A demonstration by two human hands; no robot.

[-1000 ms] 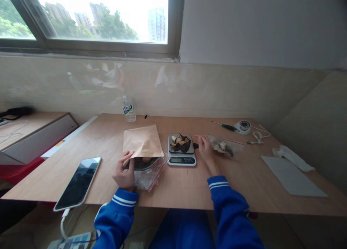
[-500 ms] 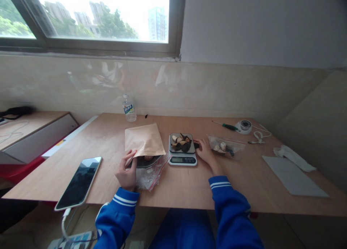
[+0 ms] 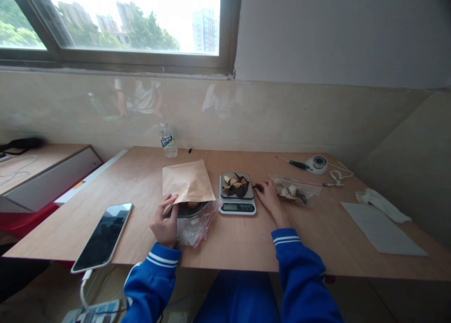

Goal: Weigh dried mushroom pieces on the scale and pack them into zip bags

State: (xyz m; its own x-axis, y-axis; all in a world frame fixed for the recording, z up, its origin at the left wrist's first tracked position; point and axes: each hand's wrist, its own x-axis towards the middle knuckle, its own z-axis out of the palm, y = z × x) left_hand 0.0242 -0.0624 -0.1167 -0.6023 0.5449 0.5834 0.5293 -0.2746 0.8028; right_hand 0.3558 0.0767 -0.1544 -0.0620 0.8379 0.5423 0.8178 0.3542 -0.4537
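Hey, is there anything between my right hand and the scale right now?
Yes: a dark piece is at your right hand's fingertips, beside the scale's right edge. Nothing else visible stands between them; the clear bag lies on the hand's other side.

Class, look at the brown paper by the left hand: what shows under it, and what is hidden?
Under the brown paper, part of a dark dish shows, with a brownish piece in it. The paper covers the rest, so any further contents cannot be seen.
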